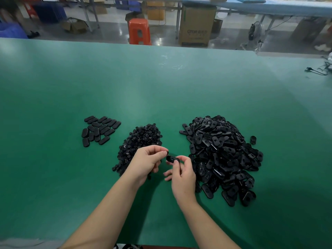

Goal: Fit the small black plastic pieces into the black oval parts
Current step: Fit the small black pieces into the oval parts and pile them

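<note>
Mid-cycle on one unit. Right hand [181, 174] pinches an oval part [172, 159] between thumb and fingertips, held off the table [161, 90]. Left hand [149, 161] has fingers curled with the tips pinched just beside the oval's left end; looks like a small piece [167, 152] is gripped there, but it's nearly hidden, so can't confirm. The two parts are near touching, not visibly mated, so I'd judge the insert step is about to happen, not done. Progress: small group of ovals [99, 129] lying flat, far-left of the left hand, probably the finished ones, roughly two dozen. Big pile of ovals [222, 159] right of the right hand, holes showing, looks unfitted, and it's far bigger than the done group. So early in the job, most of it left. Pile of small pieces [140, 142] sits just beyond and under the left hand, plenty in stock. One stray oval [253, 140] lies apart on the far-right side of the big pile. Containers: none on the table, all parts are loose heaps on the green surface.
</note>
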The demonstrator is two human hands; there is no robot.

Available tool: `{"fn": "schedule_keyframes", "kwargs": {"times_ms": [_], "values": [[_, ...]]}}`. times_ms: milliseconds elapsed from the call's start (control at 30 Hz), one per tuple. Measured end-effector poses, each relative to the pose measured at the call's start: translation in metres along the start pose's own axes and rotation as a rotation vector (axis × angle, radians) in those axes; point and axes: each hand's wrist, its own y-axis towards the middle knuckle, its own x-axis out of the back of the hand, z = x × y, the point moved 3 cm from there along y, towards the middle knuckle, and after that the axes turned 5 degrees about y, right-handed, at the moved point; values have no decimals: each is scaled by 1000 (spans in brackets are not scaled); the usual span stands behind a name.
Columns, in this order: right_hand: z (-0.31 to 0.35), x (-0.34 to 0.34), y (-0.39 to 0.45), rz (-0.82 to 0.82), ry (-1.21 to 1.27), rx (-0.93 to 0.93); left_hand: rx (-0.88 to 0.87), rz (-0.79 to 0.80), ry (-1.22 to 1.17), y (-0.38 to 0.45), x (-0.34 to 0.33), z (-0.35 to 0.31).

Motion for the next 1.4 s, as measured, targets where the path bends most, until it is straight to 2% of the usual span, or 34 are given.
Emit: {"fn": "schedule_keyframes", "kwargs": {"times_ms": [200,567,833,1400], "values": [[-1,1,0,5,-47,9,25,-39,0,-2,-1,1],[0,2,-1,16,-49,27,-120,-143,480,-2,-10,3],[1,2,-1,-3,-91,50,-134,-168,607,-4,-16,-1],[1,2,-1,15,-181,80,-102,-159,565,-3,-18,3]]}}
